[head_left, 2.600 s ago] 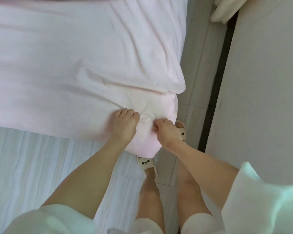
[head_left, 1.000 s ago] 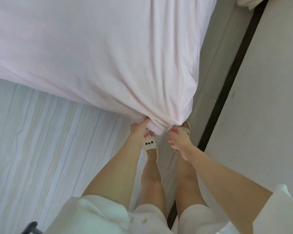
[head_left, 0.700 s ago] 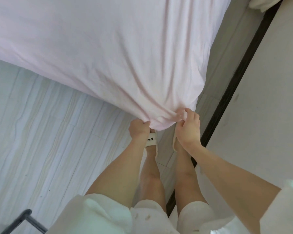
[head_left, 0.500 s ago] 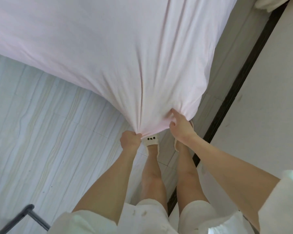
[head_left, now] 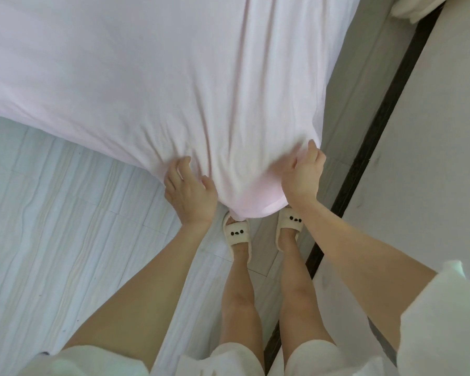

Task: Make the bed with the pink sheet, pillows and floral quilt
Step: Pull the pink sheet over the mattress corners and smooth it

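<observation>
The pink sheet (head_left: 174, 77) is stretched over the mattress and fills the upper part of the head view. Its corner (head_left: 253, 196) bulges toward me just above my feet, with folds running up from it. My left hand (head_left: 189, 191) rests on the left side of that corner, fingers spread and relaxed against the cloth. My right hand (head_left: 303, 175) lies on the right side of the corner, fingers straight and pointing up along the sheet, slightly blurred. No pillows or floral quilt are in view.
Pale plank floor (head_left: 65, 240) lies left of the bed. A dark strip (head_left: 377, 126) runs along a light wall panel (head_left: 432, 158) close on the right, leaving a narrow gap. White fabric (head_left: 410, 6) shows at the top right. My slippered feet (head_left: 236, 234) stand at the corner.
Earlier both hands gripped the bunched sheet under the corner and pulled it. Now they have let go and rest flat on either side of the corner.
</observation>
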A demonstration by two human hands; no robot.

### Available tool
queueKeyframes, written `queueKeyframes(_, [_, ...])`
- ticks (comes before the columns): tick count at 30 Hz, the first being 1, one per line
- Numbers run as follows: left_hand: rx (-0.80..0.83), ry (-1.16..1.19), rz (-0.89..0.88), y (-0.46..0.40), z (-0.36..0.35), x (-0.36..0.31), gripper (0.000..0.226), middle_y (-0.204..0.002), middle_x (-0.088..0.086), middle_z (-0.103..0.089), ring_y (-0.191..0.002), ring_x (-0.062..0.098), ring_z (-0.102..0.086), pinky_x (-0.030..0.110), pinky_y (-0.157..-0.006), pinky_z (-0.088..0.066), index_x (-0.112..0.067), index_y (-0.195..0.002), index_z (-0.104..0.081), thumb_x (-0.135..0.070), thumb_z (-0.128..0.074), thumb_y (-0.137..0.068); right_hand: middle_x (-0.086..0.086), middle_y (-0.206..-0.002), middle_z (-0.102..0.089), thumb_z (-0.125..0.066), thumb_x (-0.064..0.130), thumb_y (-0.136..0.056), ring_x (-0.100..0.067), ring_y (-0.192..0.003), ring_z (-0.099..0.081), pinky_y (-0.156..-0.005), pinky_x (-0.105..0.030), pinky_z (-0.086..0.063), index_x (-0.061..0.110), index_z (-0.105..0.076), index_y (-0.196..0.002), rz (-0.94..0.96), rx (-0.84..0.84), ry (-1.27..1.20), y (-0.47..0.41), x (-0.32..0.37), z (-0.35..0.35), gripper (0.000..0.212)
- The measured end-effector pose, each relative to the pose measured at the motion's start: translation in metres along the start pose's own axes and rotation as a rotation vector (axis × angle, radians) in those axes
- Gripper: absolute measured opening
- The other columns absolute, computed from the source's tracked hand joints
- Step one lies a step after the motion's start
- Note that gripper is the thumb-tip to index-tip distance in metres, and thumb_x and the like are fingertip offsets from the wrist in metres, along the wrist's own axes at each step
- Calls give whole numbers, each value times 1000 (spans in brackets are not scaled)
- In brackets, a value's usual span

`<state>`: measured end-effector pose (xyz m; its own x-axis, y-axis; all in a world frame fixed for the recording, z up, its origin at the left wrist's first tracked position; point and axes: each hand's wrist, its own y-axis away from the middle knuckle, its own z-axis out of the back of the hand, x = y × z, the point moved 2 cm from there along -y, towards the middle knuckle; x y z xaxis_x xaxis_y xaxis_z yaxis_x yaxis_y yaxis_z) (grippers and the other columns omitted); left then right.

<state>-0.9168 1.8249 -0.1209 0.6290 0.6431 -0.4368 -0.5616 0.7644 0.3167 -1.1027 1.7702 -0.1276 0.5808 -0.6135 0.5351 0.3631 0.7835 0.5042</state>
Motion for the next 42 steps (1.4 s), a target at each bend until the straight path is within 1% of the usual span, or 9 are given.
queueKeyframes(4, [45,-162,-306,-21,-11,-30,52,-148,13,-33,-138,34,-27,50,-109,-26,-10,-135,-41,-17,-49,-84,-13,-144,-35,-43,33,-94,-31,-128,-39,-104,-43,-38,9,-32,-141,-539,40,-366,-49,-18,1,54])
queueKeyframes(6, [67,-253,-417,-24,-23,-46,54,-149,14,-32,-139,36,-26,54,-108,-24,-11,-135,-42,-18,-48,-82,-8,-86,-56,-48,23,-91,-22,-82,-52,-70,-28,-45,10,-56,-83,-494,71,-420,-64,-28,6,17])
queueKeyframes(8, [86,-322,-497,-24,-35,-65,56,-150,13,-32,-140,37,-25,57,-108,-23,-15,-135,-42,-20,-47,-80,1,-62,-39,-46,13,-91,-12,-58,-38,-55,-22,-34,14,-39,-62,-417,53,-325,-73,-36,15,30])
queueKeyframes(17, [227,-493,-506,-22,-54,-117,56,-159,6,-5,-146,36,3,68,-109,-9,-31,-143,-26,-33,-41,-89,-5,-83,-53,-47,16,-92,-20,-79,-53,-71,-32,-47,9,-50,-92,-483,55,-180,-94,-75,38,7])
queueKeyframes(26, [184,-599,-599,-51,-78,-160,59,-157,8,-18,-145,37,-11,68,-106,-20,-27,-140,-29,-36,-51,-85,-10,-150,-36,-40,27,-99,-26,-137,-36,-111,-34,-30,9,-24,-147,-202,189,-249,-165,-27,49,54])
queueKeyframes(29, [225,-590,-510,-74,-89,-186,74,-159,3,4,-145,36,8,68,-106,-15,-34,-147,-9,-44,-50,-86,-12,-148,-37,-46,27,-97,-26,-136,-36,-109,-33,-32,5,-31,-143,-122,293,-342,-193,14,46,53])
queueKeyframes(33, [309,-559,-369,-90,-93,-205,82,-158,-3,13,-144,35,15,69,-105,-15,-37,-147,-1,-43,-55,-86,-14,-105,-54,-44,19,-94,-33,-108,-55,-80,-34,-41,10,-54,-83,-2,229,16,-214,24,40,18])
queueKeyframes(37, [302,-578,-341,-84,-89,-213,70,-158,3,6,-144,34,12,65,-109,-9,-30,-146,-17,-38,-54,-87,-15,-119,-52,-38,21,-96,-32,-109,-51,-94,-41,-38,2,-53,-110,71,108,318,-217,0,65,27])
queueKeyframes(42, [264,-531,-372,-99,-83,-243,58,-158,5,-1,-146,29,8,61,-113,-4,-20,-142,-27,-28,-49,-88,-15,-127,-55,-39,28,-96,-31,-117,-52,-102,-41,-40,7,-54,-117,-11,479,348,-244,15,81,34])
